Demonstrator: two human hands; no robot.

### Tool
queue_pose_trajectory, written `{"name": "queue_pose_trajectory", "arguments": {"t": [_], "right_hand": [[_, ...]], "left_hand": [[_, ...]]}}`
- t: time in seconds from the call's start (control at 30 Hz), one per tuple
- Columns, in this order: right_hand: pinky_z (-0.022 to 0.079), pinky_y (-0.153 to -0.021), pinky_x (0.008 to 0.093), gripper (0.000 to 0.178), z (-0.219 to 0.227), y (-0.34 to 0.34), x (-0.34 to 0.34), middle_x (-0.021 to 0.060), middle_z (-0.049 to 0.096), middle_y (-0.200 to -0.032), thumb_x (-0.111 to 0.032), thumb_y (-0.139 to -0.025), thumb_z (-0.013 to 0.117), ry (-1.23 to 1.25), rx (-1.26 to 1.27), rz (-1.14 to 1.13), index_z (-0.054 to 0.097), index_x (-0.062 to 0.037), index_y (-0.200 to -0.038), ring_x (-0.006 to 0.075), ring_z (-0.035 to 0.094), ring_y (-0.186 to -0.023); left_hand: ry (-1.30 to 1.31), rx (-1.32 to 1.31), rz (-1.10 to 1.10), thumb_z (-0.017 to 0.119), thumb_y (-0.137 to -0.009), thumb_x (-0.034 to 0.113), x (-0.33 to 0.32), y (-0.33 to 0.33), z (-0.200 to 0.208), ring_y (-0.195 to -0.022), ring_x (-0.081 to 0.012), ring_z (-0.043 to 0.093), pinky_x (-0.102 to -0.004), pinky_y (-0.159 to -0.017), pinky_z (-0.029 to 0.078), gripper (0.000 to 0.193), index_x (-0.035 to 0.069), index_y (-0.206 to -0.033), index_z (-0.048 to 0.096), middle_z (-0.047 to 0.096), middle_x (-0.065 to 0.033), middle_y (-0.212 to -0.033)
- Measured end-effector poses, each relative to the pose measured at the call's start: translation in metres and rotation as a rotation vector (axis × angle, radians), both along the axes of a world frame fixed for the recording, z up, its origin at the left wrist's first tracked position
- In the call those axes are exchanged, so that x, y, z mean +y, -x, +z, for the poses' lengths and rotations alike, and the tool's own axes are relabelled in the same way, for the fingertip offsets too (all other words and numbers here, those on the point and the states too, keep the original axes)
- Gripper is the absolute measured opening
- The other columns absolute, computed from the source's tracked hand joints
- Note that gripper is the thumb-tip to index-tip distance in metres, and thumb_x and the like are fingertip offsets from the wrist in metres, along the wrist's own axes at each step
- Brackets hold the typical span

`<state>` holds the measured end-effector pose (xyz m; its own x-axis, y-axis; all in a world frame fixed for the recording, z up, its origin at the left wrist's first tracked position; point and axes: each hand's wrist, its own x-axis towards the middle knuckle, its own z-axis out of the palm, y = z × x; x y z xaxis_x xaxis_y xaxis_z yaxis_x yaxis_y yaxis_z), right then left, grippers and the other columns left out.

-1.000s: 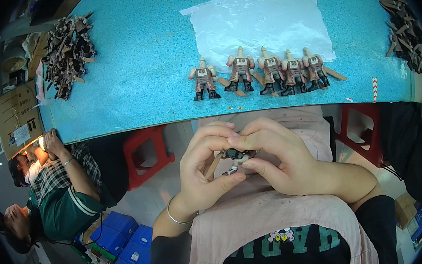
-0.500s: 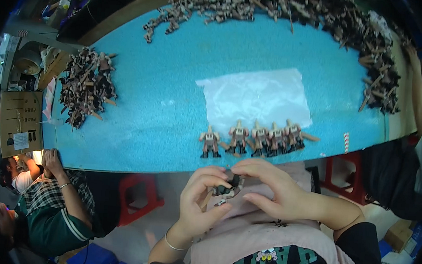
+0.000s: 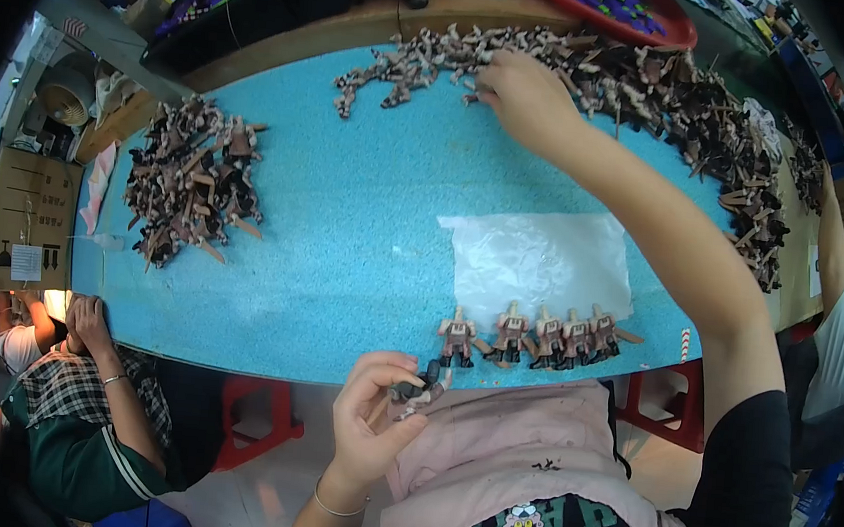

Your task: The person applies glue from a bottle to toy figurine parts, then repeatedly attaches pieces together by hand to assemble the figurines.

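Note:
My left hand [image 3: 368, 424] is at the table's near edge, its thumb and fingers closed on a small toy figure [image 3: 420, 396] with dark and pale parts. Stretched across the table, my right hand [image 3: 529, 100] has its fingertips curled down at the far pile of pale and dark figure parts [image 3: 461, 51]. What it pinches, if anything, is hidden. Several assembled toy figures [image 3: 511, 334] lie in a row near me, along the lower edge of a clear plastic sheet [image 3: 543, 259].
A heap of brown and black figures [image 3: 194, 178] lies on the left of the blue table [image 3: 345, 227]. More parts run along the far right edge. A red tray [image 3: 655, 13] stands beyond the table. A co-worker [image 3: 98, 406] sits at left; another person's arm [image 3: 836, 235] shows at right.
My right hand has left the figure and reached forward to the far pile. My left hand keeps the figure, slightly lower and further left. The view has shifted, showing more beyond the table.

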<state>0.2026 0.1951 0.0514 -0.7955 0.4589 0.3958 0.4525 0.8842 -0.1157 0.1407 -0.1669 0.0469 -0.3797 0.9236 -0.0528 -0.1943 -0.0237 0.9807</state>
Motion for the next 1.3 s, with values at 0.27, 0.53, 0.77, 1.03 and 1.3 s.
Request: {"name": "queue_pose_trajectory", "arguments": {"t": [0.27, 0.53, 0.77, 1.03, 1.3], "right_hand": [[0.046, -0.083, 0.0398, 0.013, -0.020, 0.034, -0.003, 0.0131, 0.065, -0.097, -0.011, -0.078, 0.062, -0.260, -0.230, -0.154, 0.069, -0.0074, -0.088, 0.0276, 0.060, -0.100], [0.045, -0.084, 0.0454, 0.021, -0.022, 0.006, -0.023, 0.0155, 0.065, -0.098, -0.006, -0.080, 0.062, -0.040, -0.079, -0.112, 0.061, -0.0046, -0.101, 0.0289, 0.060, -0.099], [0.051, -0.069, 0.0322, 0.022, -0.005, -0.067, -0.064, 0.0114, 0.063, -0.094, -0.004, -0.087, 0.060, 0.480, 0.328, 0.060, 0.060, -0.0047, -0.109, 0.0208, 0.063, -0.080], [0.048, -0.071, 0.0239, 0.026, 0.007, -0.157, -0.115, 0.0035, 0.061, -0.094, -0.002, -0.087, 0.059, 0.873, 0.324, -0.126, 0.061, -0.0036, -0.113, 0.0092, 0.058, -0.083], [0.048, -0.074, 0.0233, 0.023, 0.005, -0.174, -0.123, 0.0059, 0.065, -0.097, -0.005, -0.086, 0.062, 0.945, 0.348, -0.158, 0.062, -0.0014, -0.109, 0.0100, 0.060, -0.085]], "left_hand": [[0.028, -0.007, 0.075, 0.076, -0.075, 0.016, -0.011, 0.011, -0.009, -0.110, -0.0213, 0.050, -0.0339, -0.096, 0.039, 0.037, -0.003, -0.102, 0.059, 0.049, -0.0122, -0.113], [0.017, -0.006, 0.055, 0.076, -0.075, 0.018, -0.010, 0.004, -0.007, -0.107, -0.0201, 0.050, -0.0330, -0.093, 0.040, 0.037, -0.003, -0.101, 0.059, 0.049, -0.0125, -0.112], [0.007, 0.025, 0.050, 0.075, -0.075, 0.013, -0.016, -0.003, -0.004, -0.106, -0.0191, 0.050, -0.0308, -0.093, 0.040, 0.036, -0.002, -0.103, 0.059, 0.049, -0.0128, -0.114], [-0.025, -0.012, -0.008, 0.074, -0.076, 0.009, -0.010, -0.012, 0.001, -0.106, -0.0167, 0.050, -0.0297, -0.092, 0.042, 0.035, -0.002, -0.105, 0.058, 0.048, -0.0110, -0.115], [0.048, 0.048, -0.022, 0.074, -0.075, 0.009, -0.007, -0.018, 0.003, -0.107, -0.0169, 0.050, -0.0298, -0.094, 0.041, 0.036, -0.003, -0.105, 0.058, 0.047, -0.0117, -0.115]]}}
